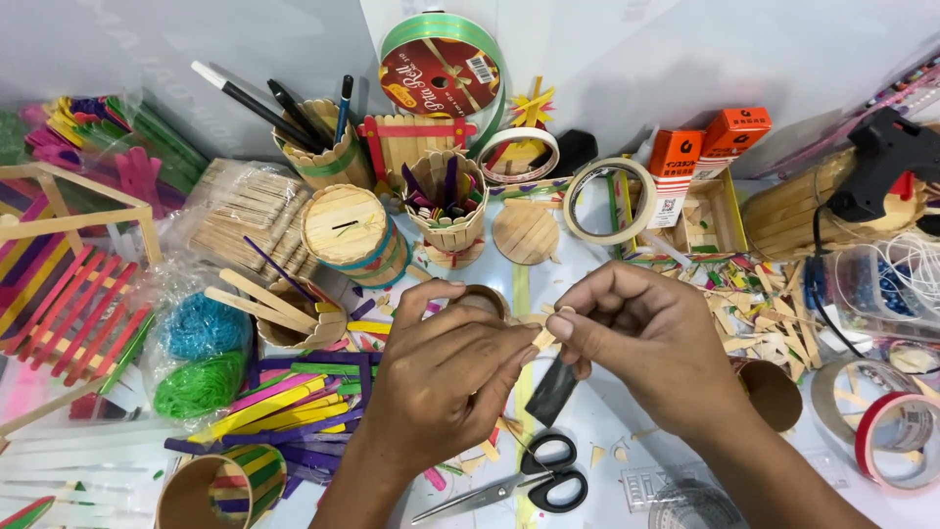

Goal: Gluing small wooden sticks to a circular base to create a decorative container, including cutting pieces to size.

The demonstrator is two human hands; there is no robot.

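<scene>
Over the cluttered craft table (607, 431), both hands meet: left hand (446, 377) and right hand (651, 338) pinch a small wooden stick piece (543, 338) between them; black-handled scissors (529, 480) lie at six o'clock.

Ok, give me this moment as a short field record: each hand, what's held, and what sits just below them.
left hand: pinching one end of a small wooden stick piece
right hand: pinching the same piece from the other side
behind hands: brown cardboard ring, partly hidden
below hands: black-handled scissors, apart from both hands
surface: table littered with stick offcuts
</scene>
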